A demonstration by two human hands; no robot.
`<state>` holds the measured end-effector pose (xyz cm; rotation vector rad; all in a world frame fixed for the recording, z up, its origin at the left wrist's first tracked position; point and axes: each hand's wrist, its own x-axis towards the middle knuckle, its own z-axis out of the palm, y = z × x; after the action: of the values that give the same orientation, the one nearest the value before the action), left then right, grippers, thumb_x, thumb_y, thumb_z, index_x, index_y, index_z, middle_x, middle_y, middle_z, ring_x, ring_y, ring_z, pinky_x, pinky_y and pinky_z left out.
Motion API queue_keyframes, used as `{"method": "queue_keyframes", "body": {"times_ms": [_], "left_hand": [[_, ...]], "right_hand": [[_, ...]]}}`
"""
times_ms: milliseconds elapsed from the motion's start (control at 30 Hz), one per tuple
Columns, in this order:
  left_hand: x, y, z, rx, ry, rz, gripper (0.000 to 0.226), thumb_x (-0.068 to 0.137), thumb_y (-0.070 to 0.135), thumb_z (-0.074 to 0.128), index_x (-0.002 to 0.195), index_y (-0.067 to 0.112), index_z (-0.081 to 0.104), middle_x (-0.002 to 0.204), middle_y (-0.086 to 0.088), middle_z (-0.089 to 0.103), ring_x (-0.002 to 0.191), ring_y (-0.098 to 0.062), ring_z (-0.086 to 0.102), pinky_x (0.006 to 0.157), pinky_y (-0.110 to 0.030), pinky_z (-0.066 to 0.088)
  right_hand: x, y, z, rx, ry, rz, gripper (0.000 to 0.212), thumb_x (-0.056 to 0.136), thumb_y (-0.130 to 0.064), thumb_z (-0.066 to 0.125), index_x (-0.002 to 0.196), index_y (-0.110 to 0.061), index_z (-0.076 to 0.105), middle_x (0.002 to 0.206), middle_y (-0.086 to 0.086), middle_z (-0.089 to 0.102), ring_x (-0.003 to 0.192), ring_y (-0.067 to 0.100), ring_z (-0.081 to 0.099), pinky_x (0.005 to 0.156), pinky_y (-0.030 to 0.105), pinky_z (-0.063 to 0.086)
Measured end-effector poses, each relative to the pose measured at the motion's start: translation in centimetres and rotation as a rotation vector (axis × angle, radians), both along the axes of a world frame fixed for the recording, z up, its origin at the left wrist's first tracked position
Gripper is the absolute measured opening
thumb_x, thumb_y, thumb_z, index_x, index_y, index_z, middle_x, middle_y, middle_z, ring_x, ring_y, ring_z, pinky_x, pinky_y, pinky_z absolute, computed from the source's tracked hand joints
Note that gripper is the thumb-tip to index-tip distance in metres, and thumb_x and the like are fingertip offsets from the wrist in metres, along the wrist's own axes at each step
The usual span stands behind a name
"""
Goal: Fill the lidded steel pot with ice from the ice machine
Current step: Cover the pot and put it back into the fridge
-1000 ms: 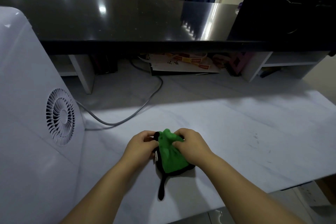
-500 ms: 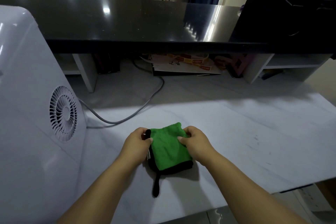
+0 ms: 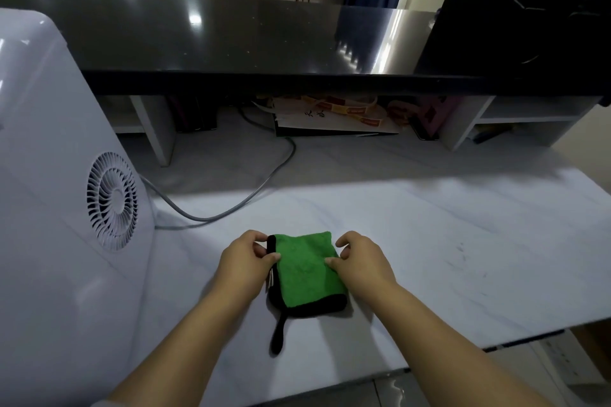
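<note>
Green cloth [image 3: 305, 269], bunched a second ago, now lies folded flat on the counter [image 3: 429, 241], both hands pinching its edges, left hand [image 3: 246, 259] and right hand [image 3: 358, 261]; no pot in sight.

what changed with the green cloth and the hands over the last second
The green cloth went from bunched up to folded flat on the counter. The left hand kept pinching its left edge; the right hand's fingers shifted to the right edge. White machine and grey cable unchanged.

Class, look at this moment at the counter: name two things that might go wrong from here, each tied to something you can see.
1. The grey cable lies loose just behind the green cloth; a moving cloth might snag it.
2. Both hands, left hand and right hand, are on the cloth, and no steel pot is visible, so filling may be delayed.
</note>
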<state>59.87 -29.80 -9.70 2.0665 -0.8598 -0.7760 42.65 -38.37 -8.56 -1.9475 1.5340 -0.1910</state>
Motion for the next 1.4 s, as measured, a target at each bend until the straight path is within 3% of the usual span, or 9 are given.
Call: {"method": "queue_keyframes", "body": {"times_ms": [100, 267, 533, 867, 1233, 1400], "left_hand": [[-0.1, 0.5, 0.7, -0.019, -0.029, 0.031, 0.027, 0.079, 0.021, 0.071, 0.104, 0.018, 0.059, 0.086, 0.003, 0.06, 0.08, -0.016, 0.06, 0.073, -0.029, 0.047], [-0.4, 2.0, 3.2, -0.119, -0.058, 0.053, 0.023, 0.082, 0.027, 0.069, 0.102, 0.021, 0.059, 0.092, 0.004, 0.061, 0.076, -0.008, 0.057, 0.065, -0.021, 0.041], [-1.5, 5.5, 8.6, -0.297, -0.065, 0.11, 0.013, 0.083, 0.029, 0.068, 0.094, 0.026, 0.061, 0.086, 0.008, 0.062, 0.071, -0.008, 0.057, 0.062, -0.021, 0.043], [-2.5, 10.0, 14.8, -0.462, -0.158, 0.053, 0.01, 0.082, 0.033, 0.068, 0.087, 0.035, 0.06, 0.084, 0.012, 0.065, 0.078, -0.005, 0.063, 0.068, -0.024, 0.053], [-0.4, 18.0, 18.5, -0.585, -0.265, -0.062, 0.01, 0.081, 0.037, 0.067, 0.084, 0.039, 0.057, 0.079, 0.013, 0.064, 0.074, 0.002, 0.06, 0.064, -0.014, 0.052], [1.6, 23.2, 19.7, -0.627, -0.276, -0.065, 0.009, 0.08, 0.036, 0.067, 0.085, 0.036, 0.06, 0.079, 0.01, 0.065, 0.072, -0.004, 0.062, 0.064, -0.021, 0.055]], "right_hand": [[-0.2, 0.2, 1.0, -0.062, -0.064, 0.002, 0.029, 0.087, -0.033, 0.064, 0.113, -0.021, 0.057, 0.098, -0.007, 0.057, 0.084, 0.011, 0.054, 0.066, 0.025, 0.039], [-0.2, 0.8, 3.6, -0.089, -0.271, 0.011, 0.011, 0.086, -0.031, 0.065, 0.093, -0.023, 0.062, 0.086, -0.007, 0.062, 0.076, 0.008, 0.057, 0.063, 0.02, 0.044], [0.9, 3.1, 7.7, -0.122, -0.526, 0.115, 0.009, 0.084, -0.029, 0.068, 0.08, -0.022, 0.065, 0.077, -0.007, 0.064, 0.068, 0.007, 0.057, 0.059, 0.016, 0.042], [1.8, 7.6, 13.4, -0.222, -0.716, 0.209, 0.011, 0.085, -0.03, 0.069, 0.076, -0.025, 0.064, 0.072, -0.005, 0.065, 0.072, 0.017, 0.064, 0.061, 0.025, 0.05], [4.8, 16.3, 17.4, -0.3, -0.879, 0.249, 0.009, 0.085, -0.025, 0.069, 0.079, -0.02, 0.066, 0.071, -0.001, 0.066, 0.066, 0.015, 0.062, 0.058, 0.02, 0.048], [6.7, 21.0, 18.6, -0.323, -0.912, 0.295, 0.009, 0.085, -0.025, 0.069, 0.079, -0.019, 0.066, 0.072, 0.002, 0.067, 0.066, 0.018, 0.063, 0.057, 0.018, 0.049]]}}
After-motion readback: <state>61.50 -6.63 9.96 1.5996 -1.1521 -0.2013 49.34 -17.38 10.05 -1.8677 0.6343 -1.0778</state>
